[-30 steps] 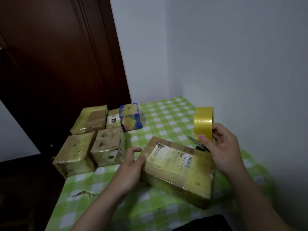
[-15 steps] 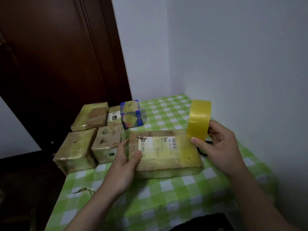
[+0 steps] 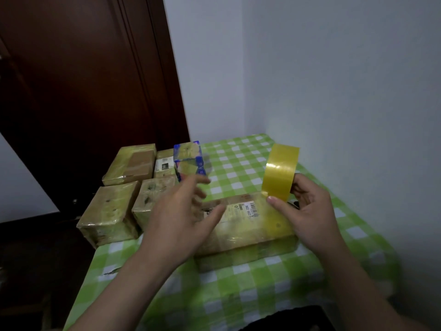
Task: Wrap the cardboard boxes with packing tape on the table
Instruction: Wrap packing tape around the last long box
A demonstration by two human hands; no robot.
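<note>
A flat cardboard box (image 3: 248, 232) with a white barcode label lies on the green checked table (image 3: 238, 295), covered in glossy yellowish tape. My right hand (image 3: 307, 216) grips a yellow roll of packing tape (image 3: 280, 172), held upright over the box's right end. A strip of tape runs from the roll down across the box top. My left hand (image 3: 181, 216) hovers above the box's left end with fingers spread and blurred, holding nothing.
Several tape-wrapped boxes (image 3: 108, 211) stand together at the table's left side, with a small blue cube box (image 3: 188, 161) behind them. A dark wooden door (image 3: 83, 91) is at the left and a white wall (image 3: 346, 91) bounds the right. The tablecloth has a tear (image 3: 112, 272) near the front left.
The box was turned and laid flat across the table. My left hand let go of its left end and lifted with fingers spread. The roll came down to the box's right end.
</note>
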